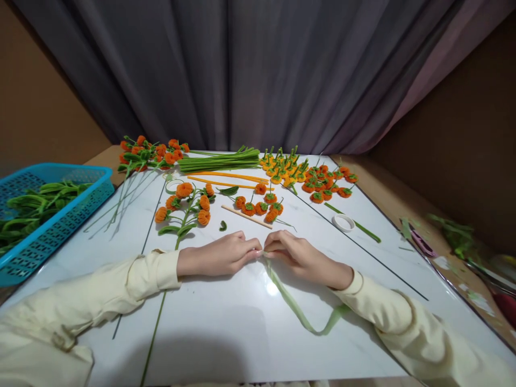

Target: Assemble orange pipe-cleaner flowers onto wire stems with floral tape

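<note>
My left hand [226, 255] and my right hand [300, 257] meet over the middle of the white table, fingertips pinched close together. Between them is the end of a pale green strip of floral tape [296, 309], which curves down and passes under my right forearm. To the left lies a stem with small orange pumpkins [184, 190] and green leaves; its long stalk [155, 333] runs beneath my left wrist. Beyond my fingers are a thin wooden stick [246, 216], several loose orange pumpkins [261, 208] and a small curled green piece [223, 226].
A blue basket [105, 185] of green leaves stands left. Green stems [220, 161], orange strips [228, 178], yellow pieces [284, 167] and orange pumpkins [327, 183] lie at the back. White tape roll [343, 222] sits right; scissors [422, 243] lie past the right edge.
</note>
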The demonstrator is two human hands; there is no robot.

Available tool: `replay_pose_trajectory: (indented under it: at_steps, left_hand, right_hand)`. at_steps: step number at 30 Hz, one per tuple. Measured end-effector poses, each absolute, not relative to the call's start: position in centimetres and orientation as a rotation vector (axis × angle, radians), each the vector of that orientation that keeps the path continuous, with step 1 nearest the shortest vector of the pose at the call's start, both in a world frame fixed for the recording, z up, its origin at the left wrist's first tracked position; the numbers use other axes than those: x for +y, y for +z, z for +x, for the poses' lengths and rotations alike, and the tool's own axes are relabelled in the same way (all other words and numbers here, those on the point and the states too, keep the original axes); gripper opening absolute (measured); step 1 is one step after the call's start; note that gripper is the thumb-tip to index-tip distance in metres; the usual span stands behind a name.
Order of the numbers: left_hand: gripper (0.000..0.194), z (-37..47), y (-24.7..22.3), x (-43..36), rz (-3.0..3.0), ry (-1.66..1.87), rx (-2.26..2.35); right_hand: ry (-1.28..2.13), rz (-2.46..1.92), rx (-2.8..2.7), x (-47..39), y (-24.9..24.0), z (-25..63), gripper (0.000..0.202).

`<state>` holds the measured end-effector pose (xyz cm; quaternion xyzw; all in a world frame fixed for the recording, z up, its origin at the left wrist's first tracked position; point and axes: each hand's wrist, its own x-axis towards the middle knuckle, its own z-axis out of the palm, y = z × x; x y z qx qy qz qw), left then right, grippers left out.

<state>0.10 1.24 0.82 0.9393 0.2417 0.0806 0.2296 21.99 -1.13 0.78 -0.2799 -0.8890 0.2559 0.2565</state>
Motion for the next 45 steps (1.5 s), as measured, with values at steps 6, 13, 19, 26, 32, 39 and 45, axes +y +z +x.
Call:
replay_pose_trajectory:
  at_steps: [6,13,19,26,32,39,45]
  left_hand:
    - [0.031,0.2,1.3,1.3,2.484,0.223,0.619]
    - [0.035,0.2,2.3,1.3,1.72,0.091,0.598]
    - [0.018,0.4,2.4,0.8,1.871,0.204,0.695]
    - [0.021,0.3,2.2,0.7,2.064,0.29,0.657]
    - [0.024,0.3,2.5,0.6,2.115,0.23,0.641]
    - [0.024,0.4,2.4,0.6,2.156,0.16,0.668]
    - [0.028,0.2,1.7,0.9,2.013,0.238,0.657]
  right_hand:
    - [0.497,-0.7,-2.512,-1.0,1.1,22.2,0.017]
    - [0.101,-0.509,-2.536,-1.1,1.0,22.0,0.032]
    - [0.221,-0.636,-2.491,-1.4,0.9,21.9,0.025]
    - [0.486,-0.716,-2.369,-1.1,1.1,21.8,0.016]
    - [0.551,-0.721,-2.37,-1.0,1.4,21.8,0.012]
    - [0.59,-0.813,-2.433,-1.0,1.7,21.8,0.009]
    - [0.42,-0.959,-2.41,-0.7,5.6,24.2,0.013]
